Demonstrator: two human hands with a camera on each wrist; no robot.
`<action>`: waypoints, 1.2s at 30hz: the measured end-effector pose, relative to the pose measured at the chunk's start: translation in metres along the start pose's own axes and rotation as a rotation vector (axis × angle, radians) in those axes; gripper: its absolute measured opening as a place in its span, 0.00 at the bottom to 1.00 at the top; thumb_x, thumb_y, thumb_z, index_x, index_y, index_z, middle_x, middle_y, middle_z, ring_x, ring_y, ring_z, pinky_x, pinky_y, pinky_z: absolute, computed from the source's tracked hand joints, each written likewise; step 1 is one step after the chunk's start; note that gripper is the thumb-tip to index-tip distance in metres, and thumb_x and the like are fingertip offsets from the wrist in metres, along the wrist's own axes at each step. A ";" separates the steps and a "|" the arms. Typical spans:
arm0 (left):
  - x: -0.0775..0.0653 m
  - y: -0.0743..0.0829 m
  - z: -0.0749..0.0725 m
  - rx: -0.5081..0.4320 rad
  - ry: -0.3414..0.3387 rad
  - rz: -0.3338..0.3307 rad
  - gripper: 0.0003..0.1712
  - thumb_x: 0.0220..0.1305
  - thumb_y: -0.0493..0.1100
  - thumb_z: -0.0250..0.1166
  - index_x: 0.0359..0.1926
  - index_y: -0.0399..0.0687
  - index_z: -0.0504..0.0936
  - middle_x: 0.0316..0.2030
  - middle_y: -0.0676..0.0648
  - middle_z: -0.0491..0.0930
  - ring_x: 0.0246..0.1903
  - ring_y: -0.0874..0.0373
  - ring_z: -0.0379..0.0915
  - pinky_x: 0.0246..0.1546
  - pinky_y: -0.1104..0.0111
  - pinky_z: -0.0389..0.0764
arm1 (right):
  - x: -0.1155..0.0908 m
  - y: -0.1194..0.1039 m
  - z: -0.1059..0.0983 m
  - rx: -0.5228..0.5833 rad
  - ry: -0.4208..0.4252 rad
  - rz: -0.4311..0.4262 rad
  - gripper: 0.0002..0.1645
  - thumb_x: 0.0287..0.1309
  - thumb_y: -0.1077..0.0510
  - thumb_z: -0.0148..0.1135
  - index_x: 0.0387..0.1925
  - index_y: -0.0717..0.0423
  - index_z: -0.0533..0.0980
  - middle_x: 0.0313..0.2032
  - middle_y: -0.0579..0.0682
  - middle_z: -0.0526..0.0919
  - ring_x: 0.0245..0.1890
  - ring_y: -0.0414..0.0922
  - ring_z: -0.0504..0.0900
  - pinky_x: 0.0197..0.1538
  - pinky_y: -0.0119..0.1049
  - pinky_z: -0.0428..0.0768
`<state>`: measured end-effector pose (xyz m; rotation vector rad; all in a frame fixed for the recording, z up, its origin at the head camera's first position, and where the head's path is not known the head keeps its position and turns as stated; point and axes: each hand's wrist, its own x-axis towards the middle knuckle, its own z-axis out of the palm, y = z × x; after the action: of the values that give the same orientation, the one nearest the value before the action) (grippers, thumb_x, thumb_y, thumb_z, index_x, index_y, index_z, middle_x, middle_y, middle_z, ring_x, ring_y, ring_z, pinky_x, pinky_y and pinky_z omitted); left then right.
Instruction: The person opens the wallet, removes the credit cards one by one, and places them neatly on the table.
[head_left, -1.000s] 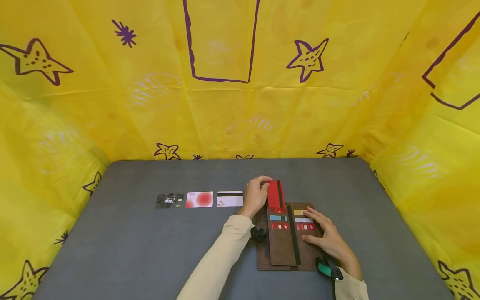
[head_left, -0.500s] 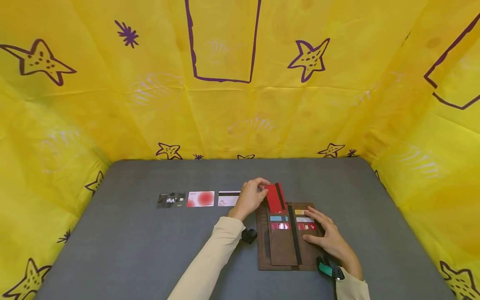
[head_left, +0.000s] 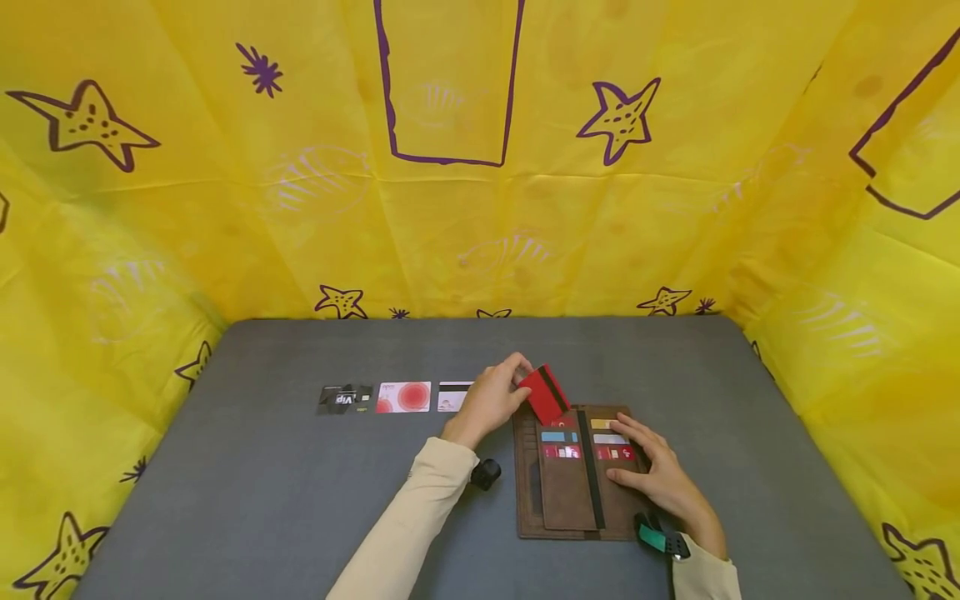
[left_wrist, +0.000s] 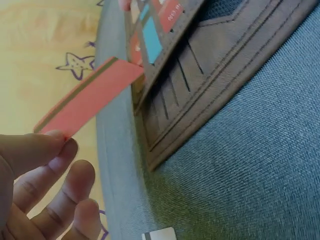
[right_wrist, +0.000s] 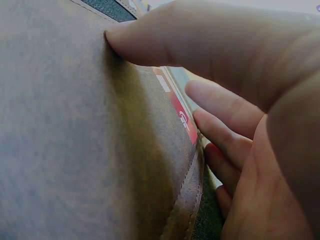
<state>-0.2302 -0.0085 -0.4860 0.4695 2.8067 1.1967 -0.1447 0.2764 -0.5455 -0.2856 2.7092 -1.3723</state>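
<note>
My left hand [head_left: 491,402] pinches a red card [head_left: 545,395] with a dark stripe between thumb and fingers. In the left wrist view the red card [left_wrist: 90,97] tilts, its far end right at the top edge of the brown wallet [left_wrist: 200,75]. The wallet [head_left: 570,496] lies unfolded, with several cards in its slots, among them a blue card [head_left: 558,437] and red ones. My right hand [head_left: 663,479] rests on the wallet's right side, thumb on the leather and fingers along the edge, as the right wrist view also shows.
Left of the wallet, a black card [head_left: 345,399], a white card with red circles [head_left: 403,397] and a white striped card [head_left: 452,397] lie in a row on the grey table [head_left: 285,492]. A yellow patterned cloth [head_left: 450,233] stands around the table's back and sides.
My left hand has drawn the red card away from its slot, shifting a little left and tilting it. The right hand stays in place on the wallet.
</note>
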 end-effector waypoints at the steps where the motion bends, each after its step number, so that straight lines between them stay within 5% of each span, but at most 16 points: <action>1: -0.001 0.000 -0.001 0.014 -0.004 -0.002 0.16 0.64 0.39 0.67 0.53 0.50 0.77 0.34 0.50 0.85 0.29 0.60 0.76 0.31 0.69 0.74 | 0.000 0.000 0.000 -0.001 0.000 0.001 0.43 0.48 0.54 0.75 0.66 0.57 0.69 0.73 0.62 0.60 0.70 0.67 0.51 0.58 0.75 0.48; 13: -0.017 -0.013 -0.001 -0.135 0.089 -0.071 0.17 0.63 0.39 0.68 0.53 0.50 0.80 0.31 0.48 0.85 0.25 0.62 0.76 0.25 0.71 0.72 | 0.002 -0.002 -0.002 -0.004 -0.016 0.016 0.43 0.50 0.54 0.74 0.68 0.56 0.68 0.74 0.61 0.59 0.70 0.66 0.49 0.57 0.76 0.49; 21: -0.028 -0.022 0.004 -0.181 0.147 -0.077 0.20 0.61 0.35 0.68 0.54 0.46 0.78 0.25 0.47 0.84 0.17 0.64 0.67 0.22 0.72 0.68 | 0.001 -0.003 -0.002 -0.004 -0.010 0.003 0.42 0.49 0.55 0.75 0.66 0.55 0.70 0.73 0.60 0.61 0.70 0.67 0.51 0.58 0.75 0.50; 36: -0.050 -0.040 0.005 -0.409 0.133 -0.116 0.30 0.59 0.29 0.63 0.64 0.42 0.71 0.24 0.38 0.82 0.17 0.58 0.74 0.19 0.75 0.69 | 0.001 -0.004 -0.002 -0.007 -0.019 0.014 0.43 0.50 0.54 0.75 0.67 0.55 0.69 0.73 0.61 0.60 0.70 0.67 0.50 0.58 0.76 0.49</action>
<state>-0.1916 -0.0460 -0.5214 0.2021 2.5393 1.7700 -0.1453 0.2756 -0.5413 -0.2777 2.6955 -1.3499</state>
